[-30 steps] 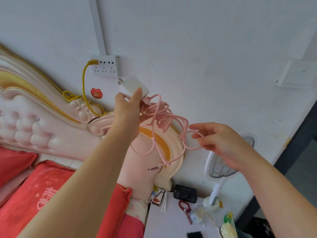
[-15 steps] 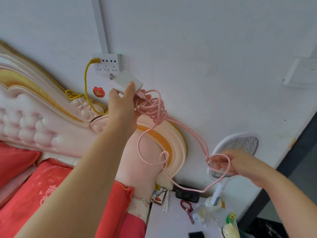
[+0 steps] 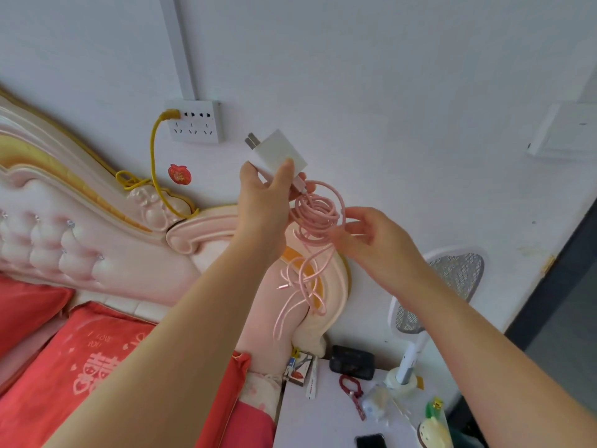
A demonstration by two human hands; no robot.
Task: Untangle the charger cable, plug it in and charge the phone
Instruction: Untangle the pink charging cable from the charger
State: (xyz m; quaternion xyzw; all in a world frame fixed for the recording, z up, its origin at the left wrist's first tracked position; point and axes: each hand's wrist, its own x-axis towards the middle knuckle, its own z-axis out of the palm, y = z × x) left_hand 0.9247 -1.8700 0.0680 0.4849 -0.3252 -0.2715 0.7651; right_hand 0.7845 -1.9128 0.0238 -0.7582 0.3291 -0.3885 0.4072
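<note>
The left hand (image 3: 265,195) grips the white charger (image 3: 277,151), prongs toward the wall socket (image 3: 197,122) at ten o'clock. The right hand (image 3: 378,240), at four o'clock of it, reaches into the tangled pink cable (image 3: 315,218) hanging from the charger; whether it pinches a strand I cannot tell. The phone (image 3: 371,441) lies on the tabletop (image 3: 323,425) at five o'clock.

We are in a bedroom of a home. We see a padded pink headboard (image 3: 97,227) with gold trim against a white wall, red pillows (image 3: 80,367) below it, and beside the bed a white bedside table (image 3: 323,425) strewn with small personal things, a dark phone (image 3: 371,441) among them. An electric fly swatter (image 3: 452,279) stands on the table, and a wall socket (image 3: 197,122) with a yellow cable (image 3: 153,156) plugged in sits above the headboard.
</note>
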